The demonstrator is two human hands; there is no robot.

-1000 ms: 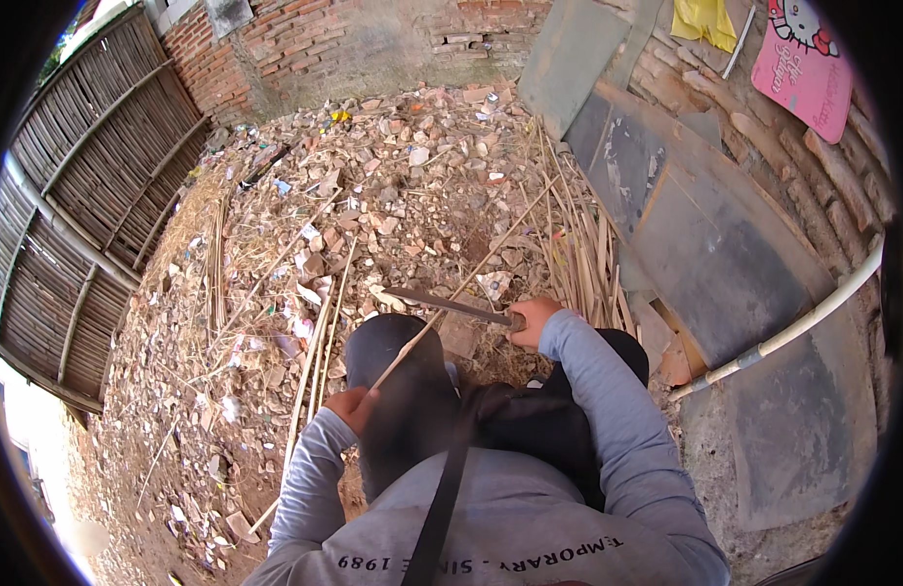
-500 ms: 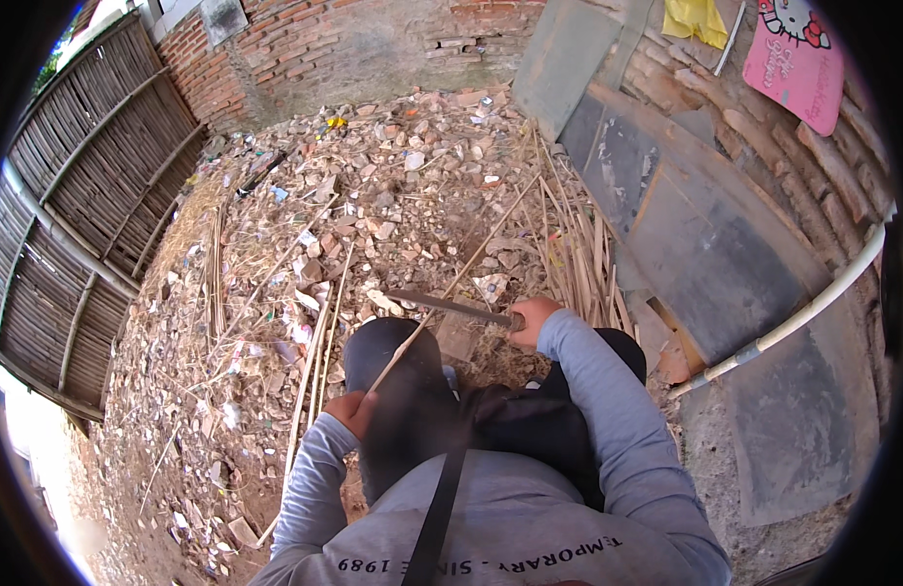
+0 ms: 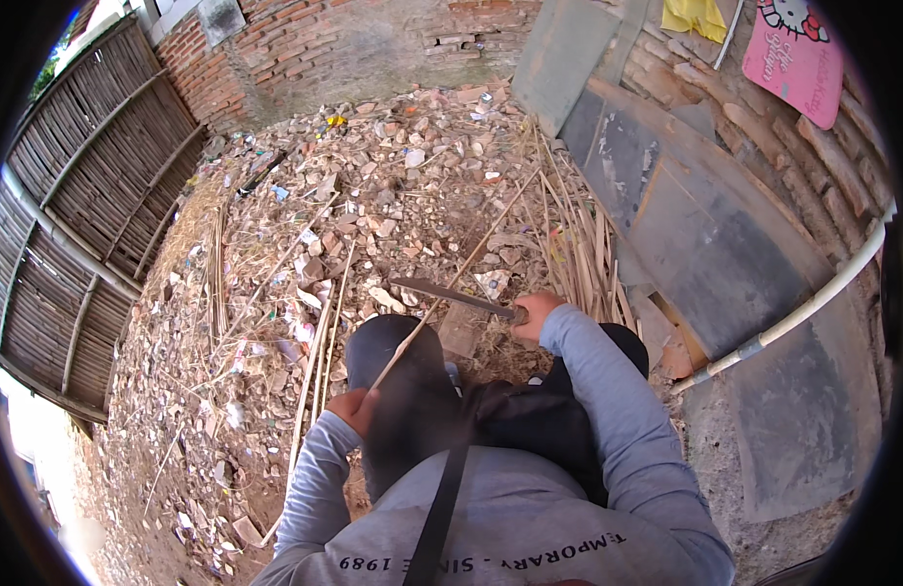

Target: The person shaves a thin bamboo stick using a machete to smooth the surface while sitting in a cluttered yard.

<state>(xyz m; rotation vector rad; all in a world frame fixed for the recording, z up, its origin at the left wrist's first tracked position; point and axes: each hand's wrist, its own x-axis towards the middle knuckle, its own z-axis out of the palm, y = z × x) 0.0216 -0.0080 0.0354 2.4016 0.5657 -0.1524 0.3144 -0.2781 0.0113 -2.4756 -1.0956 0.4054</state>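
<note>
My left hand [image 3: 353, 409] is closed around the near end of a long, thin bamboo strip [image 3: 465, 264], which slants away to the upper right over my left knee. In my right hand [image 3: 539, 317] is the handle of a machete [image 3: 451, 294], its dark, flat blade pointing left. The blade lies across the strip just beyond my knees; whether it touches the strip I cannot tell. A flat brownish slab [image 3: 459, 330] rests on the ground between my knees, partly hidden.
Several bamboo strips [image 3: 588, 249] lie in a bundle at the right, and more strips [image 3: 320, 356] lie by my left leg. Broken brick rubble [image 3: 403, 205] covers the ground. Dark panels [image 3: 730, 264] and a pale pole [image 3: 783, 317] stand at the right; a bamboo fence [image 3: 90, 186] is at the left.
The machete blade has tilted a little, its tip now slightly higher and its handle end lower. The bamboo strip's far end has shifted slightly. Both hands keep their hold.
</note>
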